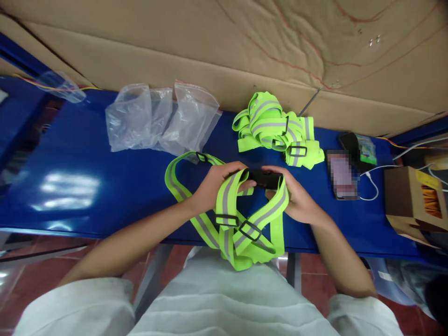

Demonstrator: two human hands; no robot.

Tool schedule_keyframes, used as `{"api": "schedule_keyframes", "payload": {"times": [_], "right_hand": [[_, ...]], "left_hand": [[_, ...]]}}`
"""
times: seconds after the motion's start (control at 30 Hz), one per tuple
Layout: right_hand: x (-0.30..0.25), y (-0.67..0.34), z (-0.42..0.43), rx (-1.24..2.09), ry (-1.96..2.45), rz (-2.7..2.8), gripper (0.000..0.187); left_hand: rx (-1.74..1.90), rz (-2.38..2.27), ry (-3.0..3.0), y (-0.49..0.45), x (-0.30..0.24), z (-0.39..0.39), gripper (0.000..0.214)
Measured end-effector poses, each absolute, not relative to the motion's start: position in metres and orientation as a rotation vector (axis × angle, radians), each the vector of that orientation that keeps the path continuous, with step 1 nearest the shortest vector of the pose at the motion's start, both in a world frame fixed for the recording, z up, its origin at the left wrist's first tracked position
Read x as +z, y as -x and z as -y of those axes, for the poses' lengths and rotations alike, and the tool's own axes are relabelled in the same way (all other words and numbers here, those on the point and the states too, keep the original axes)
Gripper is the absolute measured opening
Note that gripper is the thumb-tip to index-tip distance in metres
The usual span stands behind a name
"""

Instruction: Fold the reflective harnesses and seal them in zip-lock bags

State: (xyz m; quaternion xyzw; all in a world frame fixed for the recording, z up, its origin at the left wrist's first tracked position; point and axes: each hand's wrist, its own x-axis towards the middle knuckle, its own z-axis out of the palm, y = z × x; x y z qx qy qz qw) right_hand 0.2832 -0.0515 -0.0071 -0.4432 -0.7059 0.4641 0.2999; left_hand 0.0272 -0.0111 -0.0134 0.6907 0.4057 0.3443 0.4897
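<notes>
A neon-green reflective strap harness with grey stripes and black sliders hangs between both my hands over the near edge of the blue table. My left hand is closed on one strap end. My right hand is closed on the other. Between their fingertips sits the harness's black buckle, touched by both hands. One loop of the harness trails left across the table.
A pile of folded green reflective straps lies behind my hands. Clear plastic bags lie at the back left. A phone with a white cable, a second dark device and a small cardboard box are at the right. Cardboard backs the table.
</notes>
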Motion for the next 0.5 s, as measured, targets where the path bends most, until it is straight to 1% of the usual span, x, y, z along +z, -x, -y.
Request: {"api": "schedule_keyframes", "payload": {"times": [0.03, 0.07, 0.1, 0.13, 0.17, 0.23, 0.27, 0.37, 0.43, 0.5], "right_hand": [[0.001, -0.291, 0.051, 1.320, 1.129, 1.945, 0.061], [0.009, -0.298, 0.051, 1.368, 1.081, 1.927, 0.062], [0.017, -0.304, 0.052, 1.360, 1.023, 1.864, 0.059], [0.025, -0.306, 0.052, 1.319, 1.003, 1.774, 0.056], [0.032, -0.307, 0.053, 1.253, 1.013, 1.697, 0.057], [0.046, -0.301, 0.053, 1.148, 1.106, 1.679, 0.068], [0.052, -0.297, 0.053, 1.135, 1.163, 1.743, 0.070], [0.066, -0.286, 0.052, 1.252, 1.181, 1.955, 0.056], [0.069, -0.284, 0.051, 1.334, 1.135, 1.928, 0.048], [0.067, -0.283, 0.050, 1.313, 1.167, 1.811, 0.041]], "left_hand": [[0.867, -0.995, -1.700, -0.025, -0.010, 0.011, 0.030], [0.902, -1.002, -1.731, -0.024, -0.006, 0.010, 0.028], [0.935, -0.999, -1.772, -0.023, -0.002, 0.010, 0.026], [0.965, -0.985, -1.820, -0.022, 0.002, 0.011, 0.024], [0.989, -0.961, -1.869, -0.022, 0.007, 0.012, 0.022], [1.013, -0.892, -1.941, -0.023, 0.019, 0.015, 0.019], [1.016, -0.858, -1.954, -0.024, 0.025, 0.018, 0.018], [1.042, -0.827, -1.846, -0.026, 0.046, 0.026, 0.016], [1.017, -0.827, -1.677, -0.024, 0.057, 0.028, 0.018], [0.921, -0.770, -1.480, -0.022, 0.061, 0.028, 0.025]]}}
